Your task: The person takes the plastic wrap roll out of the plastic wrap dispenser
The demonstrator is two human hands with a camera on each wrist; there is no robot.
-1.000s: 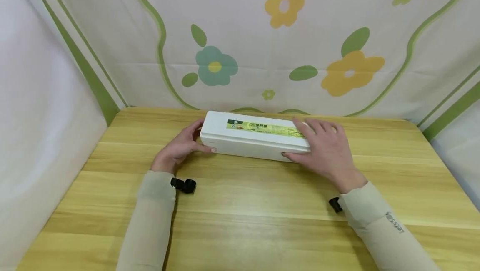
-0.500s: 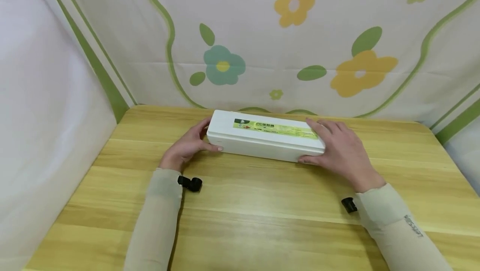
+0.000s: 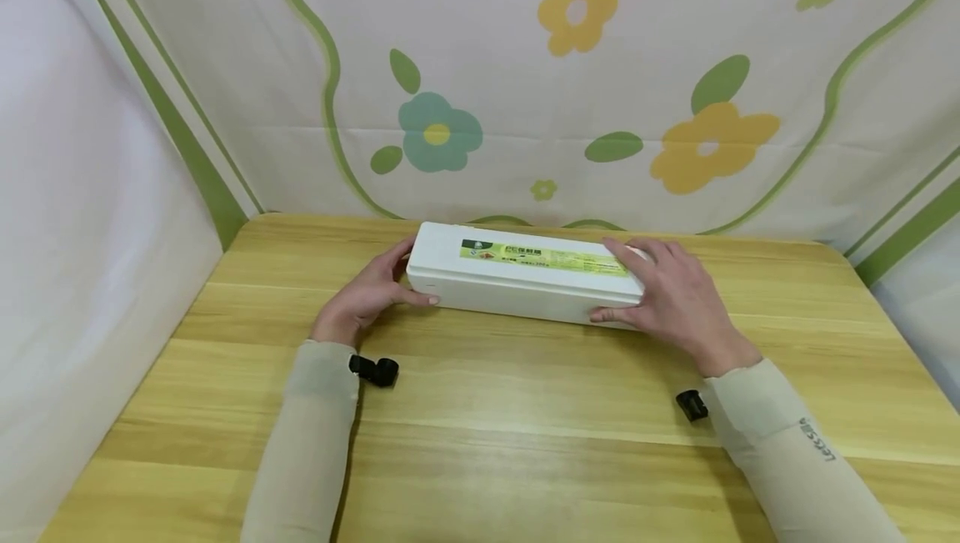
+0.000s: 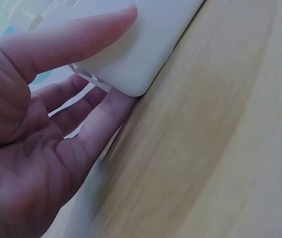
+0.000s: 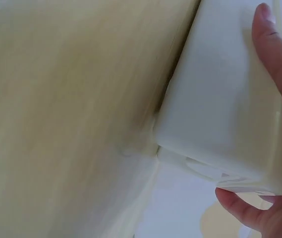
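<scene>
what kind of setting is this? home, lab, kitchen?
Probably a small staged recording booth, not a real kitchen. A wooden table is boxed in on three sides by a hung flower-print cloth. The left hand and right hand grip a long white box, and small black cameras sit at the wrists.

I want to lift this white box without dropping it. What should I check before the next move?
1. Left hand grips the end of the white box, thumb on the front: ok.
2. Right hand grips the other end, fingers on top: ok.
3. Box lies flat on the wooden table: ok.
4. Lid closed along the front: ok.
5. Nothing on the table near the box: ok.
6. Weight and contents: cannot tell.
</scene>
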